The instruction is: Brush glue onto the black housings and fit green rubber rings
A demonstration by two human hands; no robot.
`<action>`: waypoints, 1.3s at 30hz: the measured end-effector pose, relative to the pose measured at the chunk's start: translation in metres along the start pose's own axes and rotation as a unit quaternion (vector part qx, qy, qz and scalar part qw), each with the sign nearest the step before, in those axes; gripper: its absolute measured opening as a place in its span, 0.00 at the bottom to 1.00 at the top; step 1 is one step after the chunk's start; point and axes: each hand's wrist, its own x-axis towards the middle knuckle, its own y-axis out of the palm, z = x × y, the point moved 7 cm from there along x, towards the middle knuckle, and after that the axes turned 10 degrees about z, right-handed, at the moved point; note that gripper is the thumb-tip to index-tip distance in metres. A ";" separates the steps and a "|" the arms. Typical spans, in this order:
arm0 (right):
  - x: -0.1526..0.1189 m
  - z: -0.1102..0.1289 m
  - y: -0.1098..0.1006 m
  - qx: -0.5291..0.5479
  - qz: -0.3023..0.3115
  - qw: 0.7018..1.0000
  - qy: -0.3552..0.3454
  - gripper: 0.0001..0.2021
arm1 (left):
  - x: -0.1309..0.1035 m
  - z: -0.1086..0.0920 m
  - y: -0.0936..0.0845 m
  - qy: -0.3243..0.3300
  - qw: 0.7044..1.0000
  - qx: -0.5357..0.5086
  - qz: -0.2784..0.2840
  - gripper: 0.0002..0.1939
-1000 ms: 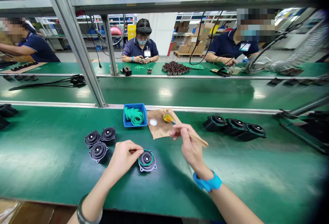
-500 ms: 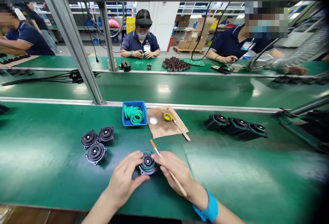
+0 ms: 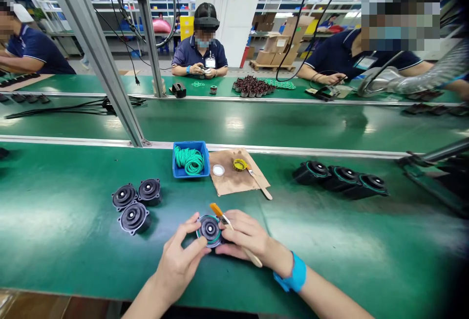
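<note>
A round black housing with a green ring around its top stands on the green bench between my hands. My left hand grips its left side, with the thumb at the front of the ring. My right hand presses on the housing's right side and also holds a wooden brush, its orange bristles pointing up and left. Three similar housings without a visible green ring stand to the left. Three black housings with green rings stand at the right.
Beyond my hands, a blue bin holds green rings, beside cardboard bearing a yellow-rimmed dish, a white disc and another brush. A metal post rises at left. People sit across the bench.
My left thumb has moved up onto the front of the ring. The brush has turned in my right hand, and my right fingers have shifted around the housing. The view has shifted slightly.
</note>
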 end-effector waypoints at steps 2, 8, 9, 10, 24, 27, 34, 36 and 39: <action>0.002 -0.007 0.001 0.023 0.012 0.999 -0.017 0.09 | 0.002 0.001 0.000 0.000 1.000 -0.007 0.010 0.07; 0.001 -0.014 0.005 0.045 -0.001 0.999 -0.017 0.10 | 0.002 0.006 0.001 0.004 0.999 -0.046 -0.004 0.08; 0.000 -0.013 0.005 0.042 -0.007 0.999 -0.016 0.09 | 0.002 0.005 0.001 0.007 0.999 -0.045 -0.011 0.09; -0.001 -0.010 0.004 0.036 -0.014 0.999 -0.019 0.08 | 0.001 0.004 0.002 0.009 0.999 -0.042 -0.017 0.09; -0.008 0.020 -0.004 0.023 -0.039 0.999 0.010 0.10 | -0.003 0.012 0.004 -0.045 0.990 -0.115 -0.068 0.08; -0.018 0.011 -0.016 0.133 -0.117 0.977 0.122 0.09 | -0.004 0.029 0.008 -0.157 0.964 -0.204 -0.060 0.18; -0.036 -0.002 -0.029 0.307 -0.197 0.878 0.310 0.15 | -0.006 0.043 0.023 -0.264 0.931 -0.251 0.038 0.34; -0.038 -0.006 -0.022 0.360 -0.195 0.843 0.349 0.15 | -0.007 0.045 0.023 -0.276 0.927 -0.252 0.040 0.30; -0.039 -0.010 -0.012 0.394 -0.175 0.811 0.395 0.17 | -0.007 0.046 0.023 -0.286 0.921 -0.262 0.038 0.29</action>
